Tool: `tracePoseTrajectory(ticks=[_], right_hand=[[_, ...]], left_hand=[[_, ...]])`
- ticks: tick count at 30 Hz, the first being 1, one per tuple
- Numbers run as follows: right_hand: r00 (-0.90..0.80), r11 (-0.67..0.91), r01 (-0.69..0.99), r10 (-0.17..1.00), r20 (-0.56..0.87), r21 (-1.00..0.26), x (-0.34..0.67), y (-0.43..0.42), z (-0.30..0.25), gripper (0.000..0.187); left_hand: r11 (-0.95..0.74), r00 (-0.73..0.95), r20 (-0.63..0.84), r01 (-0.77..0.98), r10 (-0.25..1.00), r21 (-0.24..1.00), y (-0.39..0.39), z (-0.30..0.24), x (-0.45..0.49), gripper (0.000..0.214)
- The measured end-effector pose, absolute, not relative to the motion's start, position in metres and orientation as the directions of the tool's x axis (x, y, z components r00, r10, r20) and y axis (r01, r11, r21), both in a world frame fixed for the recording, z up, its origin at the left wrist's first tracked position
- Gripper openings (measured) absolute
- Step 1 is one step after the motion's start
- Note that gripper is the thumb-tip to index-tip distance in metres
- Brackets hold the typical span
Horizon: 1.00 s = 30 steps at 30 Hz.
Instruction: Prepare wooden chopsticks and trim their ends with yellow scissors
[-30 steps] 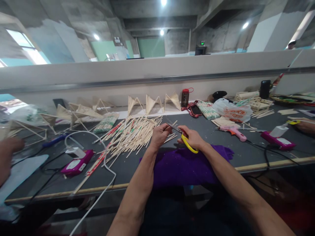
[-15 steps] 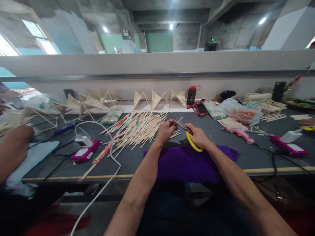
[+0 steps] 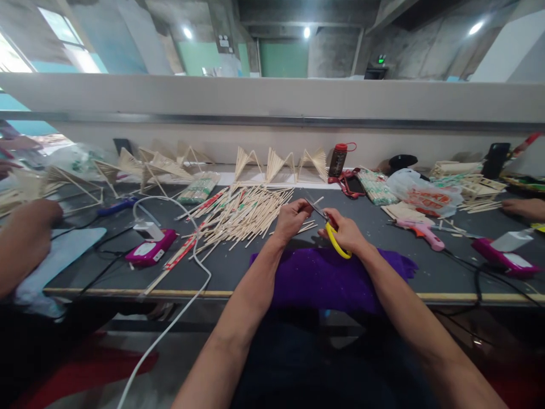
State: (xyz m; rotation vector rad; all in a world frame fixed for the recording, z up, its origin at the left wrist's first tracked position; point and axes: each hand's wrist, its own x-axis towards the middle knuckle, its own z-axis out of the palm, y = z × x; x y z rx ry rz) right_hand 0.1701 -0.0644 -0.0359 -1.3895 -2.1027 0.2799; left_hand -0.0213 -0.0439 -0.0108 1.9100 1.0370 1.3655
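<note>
My right hand (image 3: 346, 232) is closed around the yellow handles of a pair of scissors (image 3: 339, 243), whose metal blades point up and left toward my left hand (image 3: 293, 220). The fingers of my left hand are pinched together close to the blade tips. What they hold, if anything, is too small to make out. Both hands are above a purple cloth (image 3: 323, 278) draped over the table's front edge. Just left of my left hand lies a loose pile of thin wooden sticks (image 3: 251, 218), and a few short sticks (image 3: 304, 228) lie beneath my hands.
Fan-shaped stick structures (image 3: 279, 166) stand along the back beside a red-capped bottle (image 3: 338, 160). A pink glue gun (image 3: 421, 232) lies to the right. A white cable (image 3: 170, 321) hangs over the front edge near a magenta box (image 3: 152, 248). Co-workers' hands (image 3: 32, 236) show at both sides.
The view has shifted slightly, and my hands stay close together with the scissors at the left fingertips. At the right edge, a co-worker's hand has come further into view.
</note>
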Motion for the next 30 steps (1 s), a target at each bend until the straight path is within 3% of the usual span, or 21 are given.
tracePoseTrajectory(ticks=[9,13,17,30], right_hand=[[-0.311,0.464,0.739,0.878,0.364,-0.488,0.175,-0.065,-0.031,0.059],[-0.315,0.474,0.721,0.874,0.370,-0.506,0.173,-0.066,-0.031,0.052],[-0.297,0.501,0.709,0.850,0.434,-0.497,0.170,-0.068,-0.032,0.042],[-0.270,0.496,0.745,0.836,0.478,-0.446,0.168,-0.064,-0.035,0.043]], left_hand=[[-0.524,0.268,0.455,0.322,0.849,0.789,-0.051,0.000,-0.024,0.032],[-0.525,0.278,0.451,0.330,0.848,0.785,-0.051,0.001,-0.023,0.033],[-0.508,0.252,0.445,0.318,0.859,0.801,-0.052,0.000,-0.023,0.030],[-0.442,0.117,0.426,0.224,0.897,0.869,-0.050,-0.003,-0.018,0.008]])
